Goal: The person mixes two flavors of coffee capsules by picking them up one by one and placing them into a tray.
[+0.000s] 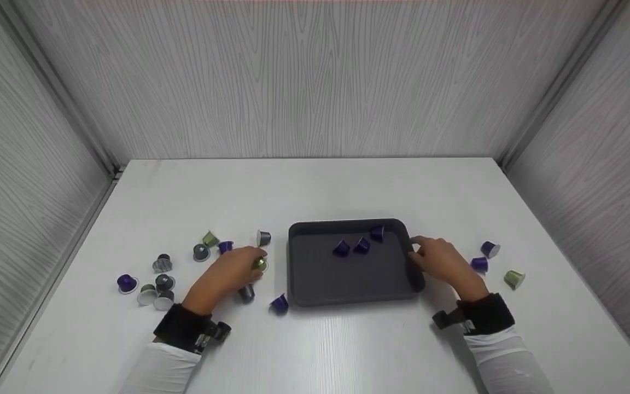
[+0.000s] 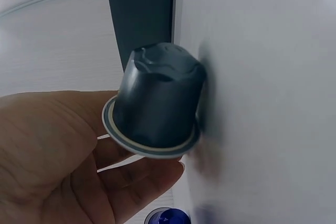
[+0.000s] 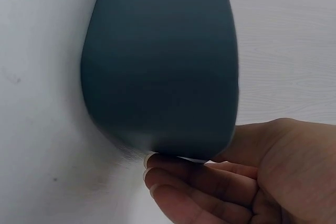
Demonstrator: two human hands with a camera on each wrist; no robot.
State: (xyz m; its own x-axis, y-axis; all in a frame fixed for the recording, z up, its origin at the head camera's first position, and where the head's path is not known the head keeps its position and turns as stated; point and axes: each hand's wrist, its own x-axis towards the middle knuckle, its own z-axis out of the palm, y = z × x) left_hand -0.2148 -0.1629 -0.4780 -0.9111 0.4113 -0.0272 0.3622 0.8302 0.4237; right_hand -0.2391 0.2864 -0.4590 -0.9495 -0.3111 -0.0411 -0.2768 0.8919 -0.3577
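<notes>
My left hand (image 1: 233, 268) reaches over the left group of coffee capsules, its thumb and fingers around a green coffee capsule (image 1: 260, 264). In the left wrist view a dark grey capsule (image 2: 160, 98) stands in front of that hand and hides its fingertips. At the other side, my right hand (image 1: 442, 261) grips the right wall of a dark grey tray (image 1: 348, 302), thumb at the rim. The right wrist view has its curled fingers (image 3: 194, 187) against the tray's end. Several purple capsules (image 1: 362, 245) lie inside the tray.
Left of the tray lie several purple, grey and green capsules, including a purple capsule (image 1: 127, 283) farthest left. One purple capsule (image 1: 279, 304) is by the tray's front left corner. Two purple capsules and a green capsule (image 1: 514, 279) lie right. Panels (image 1: 315, 82) surround the white table (image 1: 315, 186).
</notes>
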